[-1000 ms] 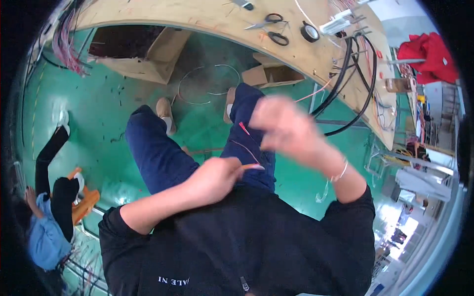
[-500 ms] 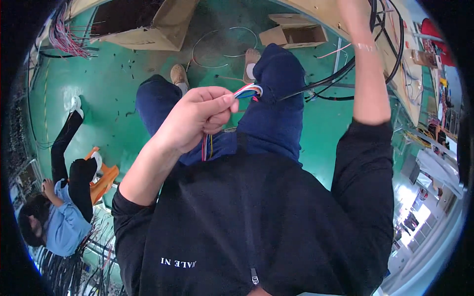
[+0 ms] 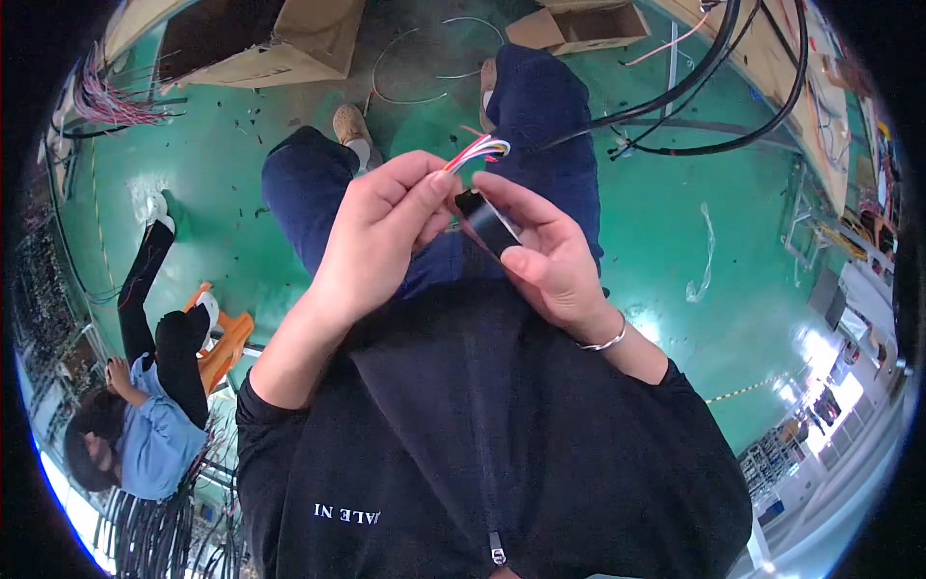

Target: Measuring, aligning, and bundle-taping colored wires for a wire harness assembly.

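Observation:
My left hand (image 3: 381, 236) pinches a small bundle of coloured wires (image 3: 479, 149), red, white and blue, between thumb and fingers above my lap. My right hand (image 3: 540, 246) holds a roll of black tape (image 3: 487, 225) right beside that bundle, with its thumb on top of the roll. Both hands meet in front of my dark blue trousers (image 3: 540, 116). A silver bracelet (image 3: 603, 340) sits on my right wrist.
Thick black cables (image 3: 704, 92) hang from a wooden workbench (image 3: 820, 106) at the upper right. Cardboard boxes (image 3: 280, 39) lie on the green floor (image 3: 694, 193) ahead. A person in a blue top (image 3: 145, 425) sits at lower left by an orange stool (image 3: 227, 343).
My right hand came down from the bench with the black tape roll and now meets the left hand. My left hand kept the wire bundle and lifted it slightly toward the middle.

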Demonstrator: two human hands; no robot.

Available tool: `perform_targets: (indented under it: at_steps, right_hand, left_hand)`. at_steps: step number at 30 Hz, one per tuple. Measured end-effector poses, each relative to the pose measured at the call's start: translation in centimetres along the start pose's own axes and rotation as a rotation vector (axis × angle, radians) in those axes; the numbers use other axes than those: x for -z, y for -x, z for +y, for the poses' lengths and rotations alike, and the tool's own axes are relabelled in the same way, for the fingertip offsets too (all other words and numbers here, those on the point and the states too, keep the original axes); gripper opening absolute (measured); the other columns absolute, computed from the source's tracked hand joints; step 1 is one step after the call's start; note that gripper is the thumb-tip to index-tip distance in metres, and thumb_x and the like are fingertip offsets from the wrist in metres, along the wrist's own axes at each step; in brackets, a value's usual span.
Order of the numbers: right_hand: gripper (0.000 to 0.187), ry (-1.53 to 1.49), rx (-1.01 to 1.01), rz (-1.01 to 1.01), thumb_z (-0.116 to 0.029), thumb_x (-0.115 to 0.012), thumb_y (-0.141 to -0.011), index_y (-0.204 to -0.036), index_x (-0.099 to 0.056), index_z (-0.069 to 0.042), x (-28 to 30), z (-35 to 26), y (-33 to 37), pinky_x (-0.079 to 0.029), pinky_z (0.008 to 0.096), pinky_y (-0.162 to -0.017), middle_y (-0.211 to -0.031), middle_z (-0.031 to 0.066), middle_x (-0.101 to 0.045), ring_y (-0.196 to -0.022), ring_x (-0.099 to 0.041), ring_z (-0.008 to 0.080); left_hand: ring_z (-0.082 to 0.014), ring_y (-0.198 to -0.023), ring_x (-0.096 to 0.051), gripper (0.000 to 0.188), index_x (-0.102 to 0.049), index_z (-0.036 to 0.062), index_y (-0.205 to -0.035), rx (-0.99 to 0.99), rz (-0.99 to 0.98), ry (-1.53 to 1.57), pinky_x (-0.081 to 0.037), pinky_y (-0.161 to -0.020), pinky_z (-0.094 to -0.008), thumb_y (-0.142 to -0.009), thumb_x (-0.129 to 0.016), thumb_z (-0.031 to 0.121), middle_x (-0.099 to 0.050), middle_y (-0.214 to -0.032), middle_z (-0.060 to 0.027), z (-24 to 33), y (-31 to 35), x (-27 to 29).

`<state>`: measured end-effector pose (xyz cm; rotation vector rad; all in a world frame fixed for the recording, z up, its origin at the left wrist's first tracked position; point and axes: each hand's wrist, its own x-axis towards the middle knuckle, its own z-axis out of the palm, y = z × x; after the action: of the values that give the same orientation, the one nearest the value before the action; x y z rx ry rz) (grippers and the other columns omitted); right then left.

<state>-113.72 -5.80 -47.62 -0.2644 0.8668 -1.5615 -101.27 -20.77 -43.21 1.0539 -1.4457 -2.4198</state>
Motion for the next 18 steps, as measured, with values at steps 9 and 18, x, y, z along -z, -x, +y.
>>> perform_targets:
  at_steps: [9,18]
  right_hand:
    - [0.063,-0.032,-0.073,0.015,-0.011,-0.071,-0.085,-0.137,-0.041,0.006,0.5,0.5,0.3,-0.039,0.0367,-0.109,-0.132,0.0144,-0.051,-0.122,-0.054,0.0231]
    - [0.070,0.057,-0.083,0.025,-0.027,-0.079,-0.079,-0.133,-0.045,0.002,0.6,0.8,0.7,-0.042,0.0344,-0.102,-0.128,0.0095,-0.053,-0.113,-0.056,0.0187]
  left_hand:
    - [-0.0172,-0.063,-0.060,0.013,-0.059,0.0003,-0.097,-0.204,0.193,-0.569,-0.043,-0.058,-0.0290,-0.099,-0.050,0.010,-0.061,-0.069,-0.0084,-1.2,1.9,-0.9]
    - [-0.0338,-0.067,-0.064,0.005,-0.056,0.0021,-0.088,-0.347,0.100,-0.907,-0.048,-0.058,-0.0400,-0.091,-0.056,0.005,-0.063,-0.073,-0.0140,-0.7,3.0,-2.1]
